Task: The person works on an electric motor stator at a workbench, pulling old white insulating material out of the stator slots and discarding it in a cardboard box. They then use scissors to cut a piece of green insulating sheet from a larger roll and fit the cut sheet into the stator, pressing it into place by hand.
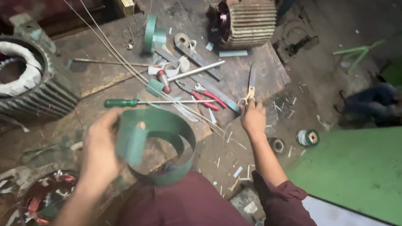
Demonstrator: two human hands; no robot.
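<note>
My left hand point(99, 149) grips a curled strip of green insulating sheet point(159, 144), held up in front of my lap, its loop hanging open to the right. Stretched out over the dirty workbench, my right hand point(252, 117) closes on the yellow handles of a pair of scissors point(249, 89) whose blades point away from me. The scissors lie at the bench's right edge, beside red-handled pliers point(208, 99).
A green-handled screwdriver point(155, 102), a hammer point(188, 73), a green sheet roll point(152, 34) and tape rolls litter the bench. Ribbed motor housings stand at left point(18, 75) and back point(246, 20). A wound stator point(44, 201) sits lower left. Green sheet point(362, 173) covers the floor at right.
</note>
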